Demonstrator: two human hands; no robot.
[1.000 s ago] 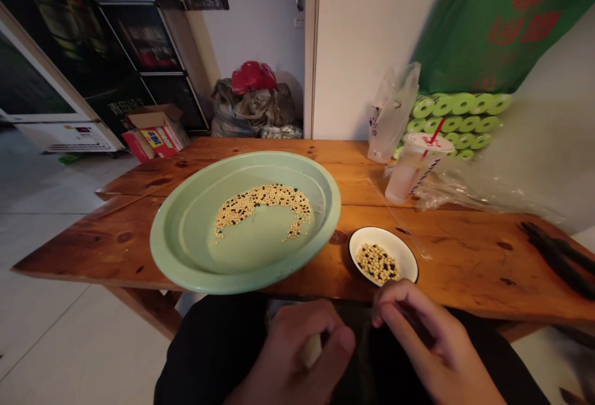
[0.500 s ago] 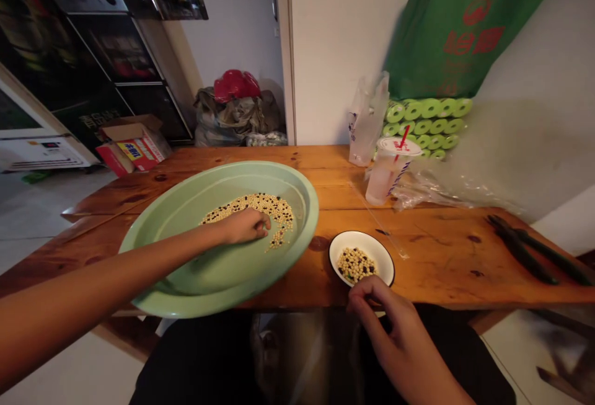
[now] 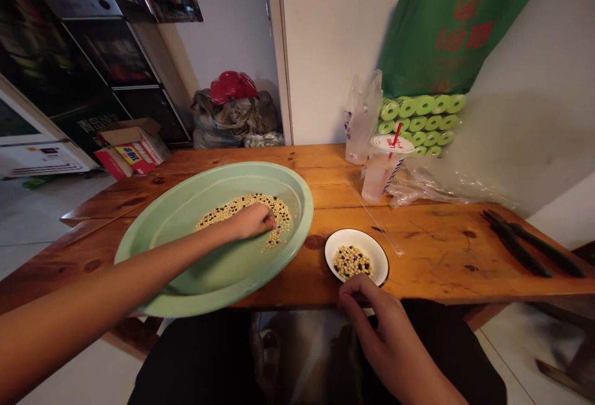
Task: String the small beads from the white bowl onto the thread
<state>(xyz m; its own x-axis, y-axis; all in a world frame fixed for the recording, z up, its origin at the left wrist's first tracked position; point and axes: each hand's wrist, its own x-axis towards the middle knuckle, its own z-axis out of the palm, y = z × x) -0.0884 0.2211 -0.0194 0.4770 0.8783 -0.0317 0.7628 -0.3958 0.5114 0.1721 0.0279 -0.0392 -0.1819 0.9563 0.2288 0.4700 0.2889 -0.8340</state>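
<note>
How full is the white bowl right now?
Partly full: small pale and dark pieces lie in the white bowl, with bare inner wall showing above them. The right hand hides part of the near rim.

Cream-and-black beads (image 3: pixel 232 208), arced in green basin (image 3: pixel 160 216), heaped in white bowl (image 3: pixel 378 256)

Single head-worn cam here, looking forward and down from above the wearer's lap (image 3: pixel 199 361), pretty close to the green basin (image 3: pixel 176 219) on the counter (image 3: pixel 432 250), wide enough to get the wall (image 3: pixel 325 51) behind.
</note>
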